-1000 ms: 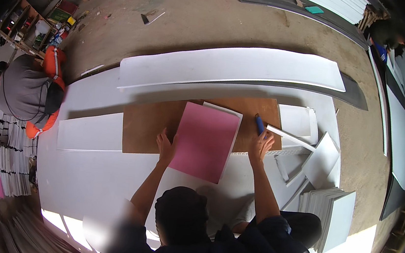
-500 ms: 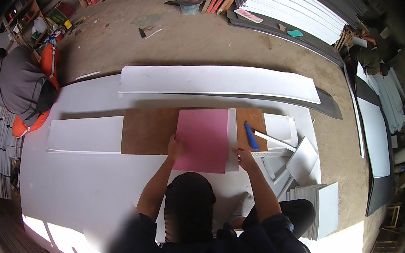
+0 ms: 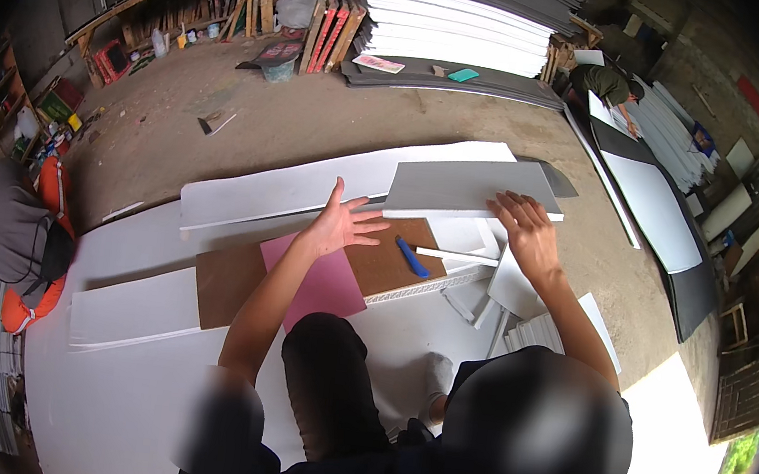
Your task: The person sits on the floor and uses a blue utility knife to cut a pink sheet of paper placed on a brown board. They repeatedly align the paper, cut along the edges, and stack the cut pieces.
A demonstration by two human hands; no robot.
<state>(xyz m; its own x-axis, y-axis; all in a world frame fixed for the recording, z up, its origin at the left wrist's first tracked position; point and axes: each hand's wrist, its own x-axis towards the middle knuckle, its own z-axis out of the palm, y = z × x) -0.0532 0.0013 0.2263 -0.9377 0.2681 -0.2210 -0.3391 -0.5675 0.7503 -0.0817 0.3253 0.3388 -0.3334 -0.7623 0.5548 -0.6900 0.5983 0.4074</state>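
My right hand (image 3: 528, 238) grips the near right edge of a flat rectangular grey board (image 3: 468, 183) with a white edge. The board is tilted above the work surface, and my thumb is hidden. My left hand (image 3: 341, 226) is open, fingers spread, just off the board's left end and holding nothing. Below it a pink sheet (image 3: 326, 285) lies askew across a brown board (image 3: 225, 281), partly covered by my left forearm. A blue-handled utility knife (image 3: 412, 257) rests on the brown board's right part.
A long white sheet (image 3: 302, 178) lies beyond the brown board. White offcuts (image 3: 470, 302) and a stack of cut white pieces (image 3: 541, 333) are at the right. People crouch at far left (image 3: 11, 226) and far right (image 3: 604, 83). Large sheets (image 3: 457, 28) are piled at the back.
The grey board has come up in my right hand, toward the back right. My left hand has let go of the pink sheet and spread open; the pink sheet now lies turned. The view has shifted.
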